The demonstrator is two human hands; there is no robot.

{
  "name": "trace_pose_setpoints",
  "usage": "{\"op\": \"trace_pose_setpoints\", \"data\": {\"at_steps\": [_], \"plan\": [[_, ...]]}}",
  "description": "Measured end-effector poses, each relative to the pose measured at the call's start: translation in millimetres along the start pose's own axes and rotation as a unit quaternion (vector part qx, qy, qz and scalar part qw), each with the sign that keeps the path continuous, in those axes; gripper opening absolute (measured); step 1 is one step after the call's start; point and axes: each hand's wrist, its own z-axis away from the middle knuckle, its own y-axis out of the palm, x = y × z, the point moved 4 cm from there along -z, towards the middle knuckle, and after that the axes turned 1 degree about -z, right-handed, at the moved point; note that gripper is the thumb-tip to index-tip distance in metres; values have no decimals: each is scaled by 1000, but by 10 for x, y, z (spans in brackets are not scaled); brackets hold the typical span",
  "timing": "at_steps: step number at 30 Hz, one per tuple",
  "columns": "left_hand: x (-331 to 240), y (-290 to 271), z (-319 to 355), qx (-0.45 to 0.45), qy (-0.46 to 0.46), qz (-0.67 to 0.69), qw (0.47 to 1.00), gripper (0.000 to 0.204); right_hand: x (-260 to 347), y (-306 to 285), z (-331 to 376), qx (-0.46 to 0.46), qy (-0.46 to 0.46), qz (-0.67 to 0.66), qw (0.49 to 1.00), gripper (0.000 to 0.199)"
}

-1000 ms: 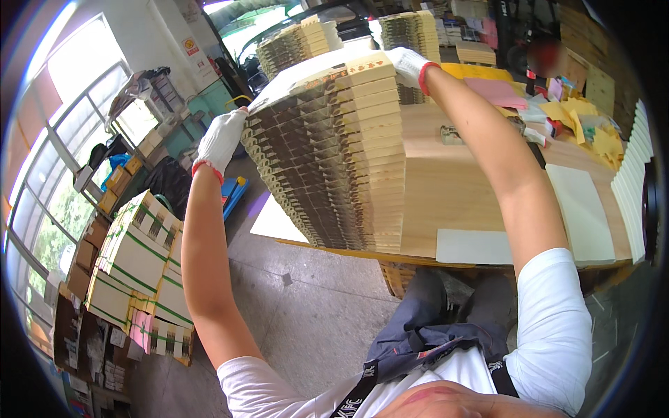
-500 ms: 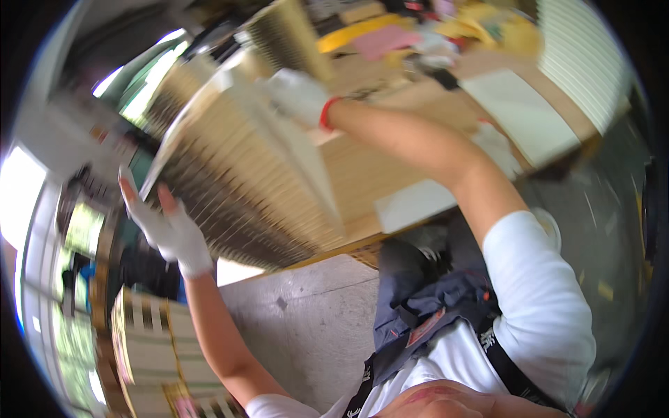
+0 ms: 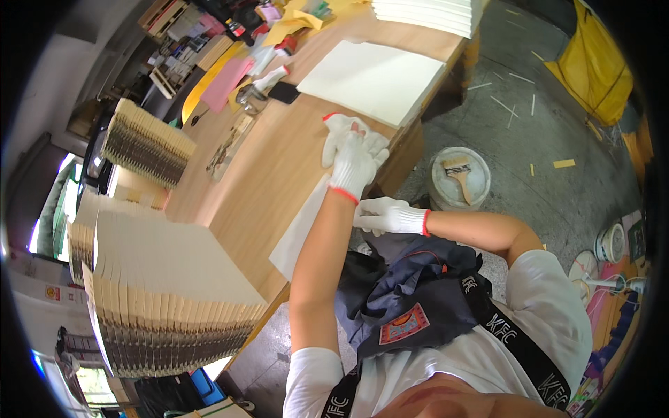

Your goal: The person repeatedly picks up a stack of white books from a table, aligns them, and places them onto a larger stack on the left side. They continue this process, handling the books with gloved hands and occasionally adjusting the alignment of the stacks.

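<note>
White knitted gloves with red cuffs cover both my hands. My left hand (image 3: 352, 164) reaches over the table's near edge, its fingers closed on a crumpled white glove (image 3: 336, 134) that lies there; two fingertips show bare. Just off the table edge, above my lap, my right hand (image 3: 394, 216) points left with loosely bent fingers, a gap between them and nothing visible inside. Beneath my left forearm lies a white sheet (image 3: 296, 233). A large fanned stack of boards or thick sheets (image 3: 167, 244), with dark-banded edges, stands at the table's left end, away from both hands.
A white sheet stack (image 3: 369, 76) lies beyond my left hand, beside a black phone (image 3: 283, 93). Another banded stack (image 3: 146, 143) stands at the far left. On the floor sits a bucket (image 3: 440, 171) with a brush (image 3: 458, 175) across its top. A yellow sack (image 3: 592, 70) stands farther right.
My view has swung right. My right hand has left the fanned stack and come down beside my lap. My left hand has moved from the stack's outer side to the loose glove.
</note>
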Motion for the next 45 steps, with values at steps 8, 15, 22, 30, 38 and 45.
{"op": "trace_pose_setpoints", "data": {"at_steps": [8, 15, 22, 30, 38, 45], "plan": [[139, 390, -612, -116, -30, 70, 990, 55, -487, -451, 245, -41, 2, -120, 992, 31], [46, 315, -1092, -157, -48, 55, 985, 27, -379, -866, 195, -67, -49, -174, 981, 29], [-407, 423, -1322, -92, 103, -10, 990, 16, -382, -2081, -174, -214, -132, -240, 938, 33], [-1344, -6, -1006, 22, 65, -73, 995, 21, -536, -3448, -441, -224, -79, -590, 772, 62], [-1781, -803, 302, -97, 203, -237, 945, 25, 52, -2757, -717, -112, -33, -289, 950, 36], [-1191, -2134, 2066, -306, 167, -278, 895, 31, 643, -1214, -1195, 23, -9, -201, 979, 33]]}}
